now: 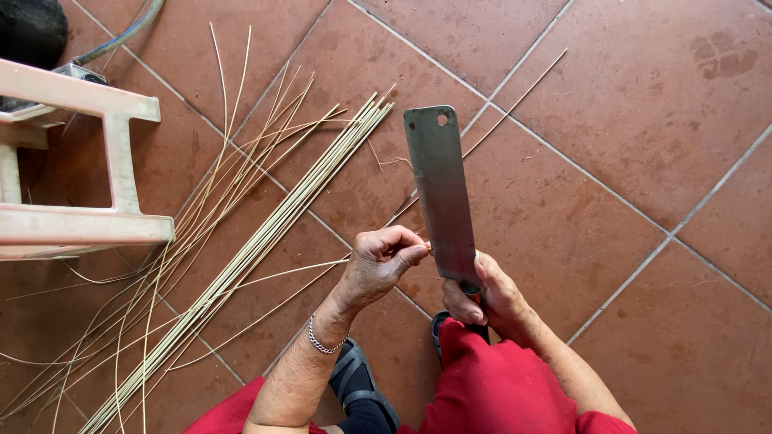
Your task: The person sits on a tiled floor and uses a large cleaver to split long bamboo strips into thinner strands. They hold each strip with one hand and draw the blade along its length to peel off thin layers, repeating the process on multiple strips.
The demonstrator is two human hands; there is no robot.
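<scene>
Cleaver (441, 193) is held upright over the tiled floor (643, 120) by the right hand (490, 296), clenched on a handle mostly hidden by fingers and red cloth (490, 386). Left hand (379, 261) is pinched at the blade edge; the thin strip (498, 112) there is hard to make out. Cane bundle (265, 241) lies left, ends cut off by frame. Plastic stool (80, 161) is partly seen.

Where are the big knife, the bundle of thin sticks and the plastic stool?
Big knife (441, 193): head view, middle of the flat blade.
Bundle of thin sticks (265, 237): head view, midway along the bundle on the floor.
Plastic stool (121, 161): head view, on its upright leg.
</scene>
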